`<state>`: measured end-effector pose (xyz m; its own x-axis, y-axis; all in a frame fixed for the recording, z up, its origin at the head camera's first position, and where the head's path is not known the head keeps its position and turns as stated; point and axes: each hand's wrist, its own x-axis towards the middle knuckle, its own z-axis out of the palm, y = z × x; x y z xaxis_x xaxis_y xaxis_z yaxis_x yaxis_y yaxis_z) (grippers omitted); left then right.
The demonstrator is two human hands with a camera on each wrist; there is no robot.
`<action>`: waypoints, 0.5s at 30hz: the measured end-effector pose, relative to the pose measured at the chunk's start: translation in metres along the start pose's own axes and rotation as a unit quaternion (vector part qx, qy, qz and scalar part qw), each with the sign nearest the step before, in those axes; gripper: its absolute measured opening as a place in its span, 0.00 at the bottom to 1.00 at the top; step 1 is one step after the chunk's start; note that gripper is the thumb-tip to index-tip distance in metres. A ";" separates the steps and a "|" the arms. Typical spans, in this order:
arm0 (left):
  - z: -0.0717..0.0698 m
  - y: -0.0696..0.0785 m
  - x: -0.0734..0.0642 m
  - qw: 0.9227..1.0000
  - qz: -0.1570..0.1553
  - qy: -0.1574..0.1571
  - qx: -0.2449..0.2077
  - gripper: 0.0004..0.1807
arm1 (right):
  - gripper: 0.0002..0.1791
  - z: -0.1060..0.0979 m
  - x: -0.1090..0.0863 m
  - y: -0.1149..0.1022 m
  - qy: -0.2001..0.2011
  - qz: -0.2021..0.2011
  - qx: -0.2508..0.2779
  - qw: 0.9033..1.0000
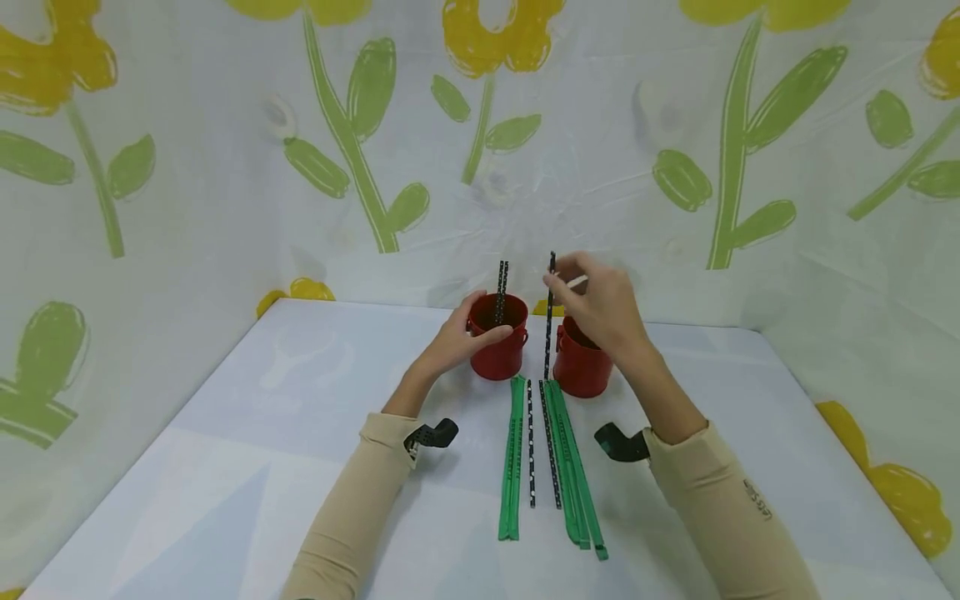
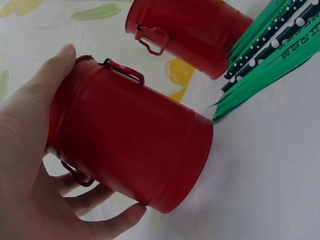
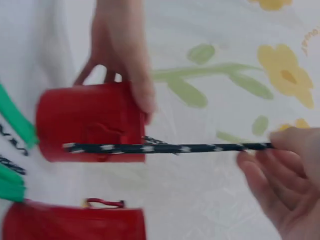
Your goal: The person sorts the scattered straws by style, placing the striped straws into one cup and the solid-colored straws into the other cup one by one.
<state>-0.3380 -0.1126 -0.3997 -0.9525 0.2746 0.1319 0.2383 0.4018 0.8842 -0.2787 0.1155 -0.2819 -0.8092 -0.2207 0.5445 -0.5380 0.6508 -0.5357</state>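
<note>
My left hand (image 1: 452,340) holds the left small red metal bucket (image 1: 497,363) at its rim, thumb on the near side and fingers round the far side. Two black straws (image 1: 502,283) with white marks stand in that bucket, their tops above the rim. Between thumb and fingertips, my right hand (image 1: 606,310) pinches the upper end of another black straw (image 3: 185,148), patterned in white. This straw hangs nearly upright between the two buckets in the head view. Just below the right hand is the second red bucket (image 1: 583,371), its mouth partly hidden.
On the white table (image 1: 315,400), in front of the buckets, lie two black straws, one plain-dotted straw (image 1: 532,450) beside a green wrapped strip (image 1: 512,467). Several more green strips (image 1: 573,475) fan out to the right. A flower-printed sheet (image 1: 585,167) hangs behind the table.
</note>
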 end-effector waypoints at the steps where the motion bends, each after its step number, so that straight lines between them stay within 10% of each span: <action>1: 0.000 0.000 0.000 1.000 0.001 0.001 -0.001 0.52 | 0.15 -0.001 0.007 -0.002 0.024 -0.006 0.006 1.000; 15: 0.002 -0.002 0.001 1.000 0.001 0.003 -0.004 0.51 | 0.16 0.012 0.066 -0.005 0.086 0.007 0.059 0.995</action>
<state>-0.3393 -0.1117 -0.4024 -0.9531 0.2698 0.1375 0.2396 0.3941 0.8873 -0.3324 0.0886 -0.2509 -0.7699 -0.0783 0.6333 -0.5593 0.5605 -0.6107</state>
